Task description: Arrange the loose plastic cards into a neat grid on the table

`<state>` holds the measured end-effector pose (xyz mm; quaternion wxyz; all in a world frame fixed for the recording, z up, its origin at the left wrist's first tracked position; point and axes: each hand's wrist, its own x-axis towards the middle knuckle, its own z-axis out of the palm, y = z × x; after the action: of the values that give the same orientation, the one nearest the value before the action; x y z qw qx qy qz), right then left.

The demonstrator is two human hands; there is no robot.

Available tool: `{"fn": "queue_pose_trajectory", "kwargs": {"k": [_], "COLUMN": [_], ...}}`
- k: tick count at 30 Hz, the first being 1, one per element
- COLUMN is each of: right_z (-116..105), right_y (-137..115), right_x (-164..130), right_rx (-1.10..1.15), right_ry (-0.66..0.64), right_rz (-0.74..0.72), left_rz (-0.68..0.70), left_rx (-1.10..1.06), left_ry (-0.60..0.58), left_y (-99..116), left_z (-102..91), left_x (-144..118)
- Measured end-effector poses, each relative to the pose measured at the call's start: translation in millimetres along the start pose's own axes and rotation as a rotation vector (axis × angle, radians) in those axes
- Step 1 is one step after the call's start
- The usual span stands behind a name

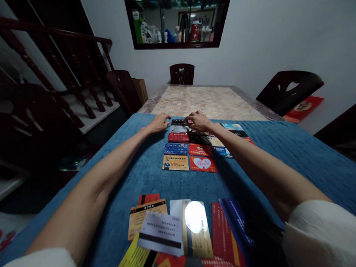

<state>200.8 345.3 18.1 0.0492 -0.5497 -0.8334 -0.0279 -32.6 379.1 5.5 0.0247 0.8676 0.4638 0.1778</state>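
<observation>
Both hands rest at the far end of a grid of plastic cards, near the far edge of the blue cloth [133, 178]. The left hand [159, 123] lies flat, fingers loosely together, its tips just beside the black card [179, 121] at the top of the left column. The right hand [198, 121] has its fingers curled down onto the cards at the top of the middle column; whether it pinches one I cannot tell.

The left column counts five cards, from the black one down to the tan VIP card [175, 162] nearest the person. The middle column ends in the red heart card [203, 164]; the third column is partly hidden under the right forearm.

A loose heap of roughly a dozen overlapping cards [181, 234] lies at the near edge, one glossy face catching a glare. Between heap and grid runs a bare band of ribbed, towel-like cloth.

Beyond the cloth, the marbled table [206, 101] lies bare, with three dark wooden chairs [182, 73] around it.
</observation>
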Motion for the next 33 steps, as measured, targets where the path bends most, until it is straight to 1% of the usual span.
{"fn": "queue_pose_trajectory", "kwargs": {"k": [7,11,17,22,26,29,33], "right_z": [-11,-18,-28,-32,-31,-29,-29], "right_y": [-14,-25,-44,-69,-93,-111,-134], "right_x": [-40,-69,-116,-156,-188,-209,-233], "right_rx": [0.001,0.003,0.035,0.082,0.130,0.155,0.163], "right_ry": [0.023,0.028,0.055,0.106,0.116,0.096,0.087], "right_rz": [-0.067,-0.101,-0.183,-0.270,-0.312,-0.345,-0.360], "left_rz": [0.092,0.120,0.156,0.183,0.176,0.181,0.178], "left_rx": [-0.030,-0.037,-0.029,-0.059,-0.075,-0.091,-0.106], "left_ry": [0.035,0.037,0.018,0.037,0.022,0.004,-0.019], "left_y": [27,47,80,104,120,128,134], "left_z": [-7.2,-10.2,-23.2,-33.9,-41.0,-43.3,-42.7], "left_x": [-51,-84,-130,-166,-196,-217,-238]}}
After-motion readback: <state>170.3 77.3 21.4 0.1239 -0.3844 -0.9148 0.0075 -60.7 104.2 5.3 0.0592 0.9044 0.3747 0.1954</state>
